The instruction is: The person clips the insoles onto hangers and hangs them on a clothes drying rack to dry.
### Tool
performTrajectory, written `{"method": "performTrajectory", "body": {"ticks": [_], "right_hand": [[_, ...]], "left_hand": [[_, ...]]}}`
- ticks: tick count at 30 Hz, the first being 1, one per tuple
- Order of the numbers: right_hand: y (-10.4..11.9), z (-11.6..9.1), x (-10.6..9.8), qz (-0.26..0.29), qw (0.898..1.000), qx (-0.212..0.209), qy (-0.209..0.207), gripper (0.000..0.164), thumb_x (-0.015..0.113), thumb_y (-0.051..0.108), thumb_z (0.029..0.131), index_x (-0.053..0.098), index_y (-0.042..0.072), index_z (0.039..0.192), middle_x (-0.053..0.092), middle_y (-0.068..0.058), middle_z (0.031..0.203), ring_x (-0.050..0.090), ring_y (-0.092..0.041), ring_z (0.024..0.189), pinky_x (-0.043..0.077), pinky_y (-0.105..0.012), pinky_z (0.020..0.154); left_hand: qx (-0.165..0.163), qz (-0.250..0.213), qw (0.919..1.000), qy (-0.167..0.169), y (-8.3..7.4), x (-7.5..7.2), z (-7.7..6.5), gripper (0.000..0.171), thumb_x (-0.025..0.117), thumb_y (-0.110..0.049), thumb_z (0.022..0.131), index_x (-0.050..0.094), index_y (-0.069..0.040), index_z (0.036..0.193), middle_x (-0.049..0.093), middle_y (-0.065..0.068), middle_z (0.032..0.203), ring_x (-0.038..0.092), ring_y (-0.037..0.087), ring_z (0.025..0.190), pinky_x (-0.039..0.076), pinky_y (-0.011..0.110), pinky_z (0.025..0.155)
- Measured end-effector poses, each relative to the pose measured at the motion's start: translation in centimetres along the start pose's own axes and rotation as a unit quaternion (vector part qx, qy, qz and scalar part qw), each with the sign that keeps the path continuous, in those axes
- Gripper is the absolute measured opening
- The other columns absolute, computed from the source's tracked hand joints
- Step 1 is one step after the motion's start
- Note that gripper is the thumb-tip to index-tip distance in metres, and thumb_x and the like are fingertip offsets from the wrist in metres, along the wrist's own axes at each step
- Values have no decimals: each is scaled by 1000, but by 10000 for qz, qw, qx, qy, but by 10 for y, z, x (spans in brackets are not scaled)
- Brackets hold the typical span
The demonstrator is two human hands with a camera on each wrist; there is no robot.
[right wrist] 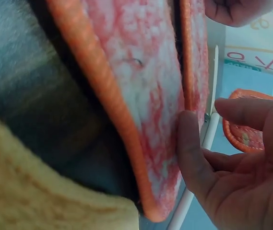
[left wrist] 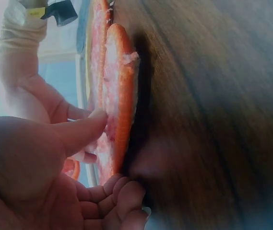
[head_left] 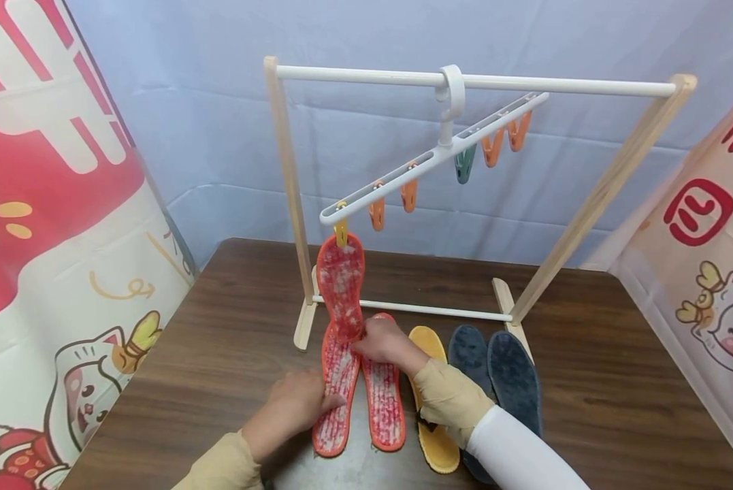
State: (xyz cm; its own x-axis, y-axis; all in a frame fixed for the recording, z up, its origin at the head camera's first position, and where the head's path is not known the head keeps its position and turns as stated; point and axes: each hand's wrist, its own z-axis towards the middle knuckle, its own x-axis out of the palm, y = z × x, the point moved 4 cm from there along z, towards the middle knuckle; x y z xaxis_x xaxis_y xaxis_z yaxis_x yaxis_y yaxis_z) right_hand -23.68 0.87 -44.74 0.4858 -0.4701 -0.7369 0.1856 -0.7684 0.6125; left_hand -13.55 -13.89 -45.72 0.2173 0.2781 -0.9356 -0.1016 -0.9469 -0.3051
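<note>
A red-and-white insole (head_left: pixel 335 415) with orange edging lies in front, its far end behind the hanging one. At its left side, my left hand (head_left: pixel 299 401) pinches it, thumb (left wrist: pixel 86 129) on top and curled fingers (left wrist: pixel 122 196) at the lower edge. My right hand (head_left: pixel 384 340) is at its far end, index fingertip (right wrist: pixel 189 124) right at the orange edging and thumb held apart. A matching insole (head_left: pixel 386 408) lies just to the right. Another red insole (head_left: pixel 341 279) hangs from a yellow clip (head_left: pixel 341 233) above both hands.
A white clip hanger (head_left: pixel 446 151) hooks over the bar of a wooden-sided rack (head_left: pixel 599 197); its orange clips (head_left: pixel 409 196) and green clip (head_left: pixel 464 165) hold nothing. A yellow insole (head_left: pixel 441 449) and dark insoles (head_left: pixel 516 374) lie under and beside my right forearm on the brown table (head_left: pixel 231 327).
</note>
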Motion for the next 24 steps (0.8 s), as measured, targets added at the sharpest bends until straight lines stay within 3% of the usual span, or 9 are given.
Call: {"method": "performTrajectory", "body": {"ticks": [6,13,19,24], "right_hand": [[3,3,4,-369,9992,-86,-104,16,69,22,91,67,6,90,63,-4,68,59,-16,59,47,-31,57],[2,8,6,-470,9987,207,-79,23,68,25,92,63,9,76,60,-4,64,54,-16,55,42,-30,54],[-1,13,4,-373,9989,141,-264,25,70,22,92,61,8,73,58,-4,64,52,-16,55,42,-29,54],[-4,14,4,-3,9990,312,-316,19,71,19,90,65,6,78,60,-6,65,55,-17,55,43,-29,52]], "left_hand": [[47,36,10000,6,0,2,2,46,75,-52,86,66,-8,92,69,13,90,67,39,88,52,54,74],[125,-20,9999,17,1,2,4,45,77,-51,85,64,-8,89,69,12,87,68,39,87,52,53,77],[344,-424,9984,-113,3,2,5,36,82,-43,82,61,-15,84,65,4,78,68,34,81,52,49,71],[257,-648,9976,-40,5,2,8,35,84,-42,81,59,-17,81,63,1,74,66,30,75,51,46,68]]}}
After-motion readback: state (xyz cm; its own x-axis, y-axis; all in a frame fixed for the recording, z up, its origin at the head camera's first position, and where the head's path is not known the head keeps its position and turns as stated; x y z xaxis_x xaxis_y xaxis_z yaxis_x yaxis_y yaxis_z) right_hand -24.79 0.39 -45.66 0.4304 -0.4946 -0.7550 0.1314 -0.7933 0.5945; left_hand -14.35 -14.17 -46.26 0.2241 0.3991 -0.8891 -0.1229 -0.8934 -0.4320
